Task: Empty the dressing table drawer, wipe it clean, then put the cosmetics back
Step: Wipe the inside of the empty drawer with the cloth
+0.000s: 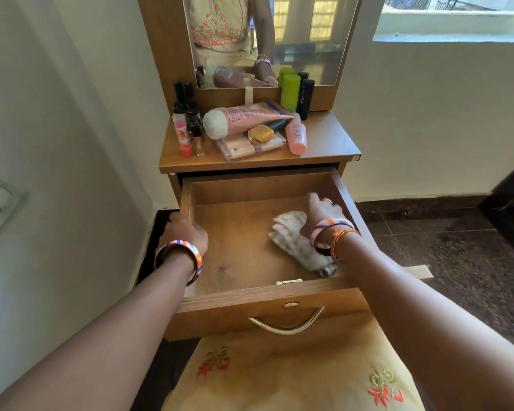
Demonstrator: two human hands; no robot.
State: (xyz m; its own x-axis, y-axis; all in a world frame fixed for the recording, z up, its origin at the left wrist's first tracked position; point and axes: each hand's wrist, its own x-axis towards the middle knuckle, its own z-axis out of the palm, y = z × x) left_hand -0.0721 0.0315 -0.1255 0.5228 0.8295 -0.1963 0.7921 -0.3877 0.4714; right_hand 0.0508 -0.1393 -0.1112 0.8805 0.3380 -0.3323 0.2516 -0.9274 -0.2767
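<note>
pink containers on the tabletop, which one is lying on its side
The big pink tube with the white cap lies on its side, resting across other items. The small pink bottle beside it stands upright.

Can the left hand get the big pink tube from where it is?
Probably yes. The left hand grips the drawer's left edge, and the pink tube lies in the open on the tabletop just above, nothing blocking.

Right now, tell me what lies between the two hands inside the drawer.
Head view: bare drawer floor between left hand and white cloth under right hand.
</note>
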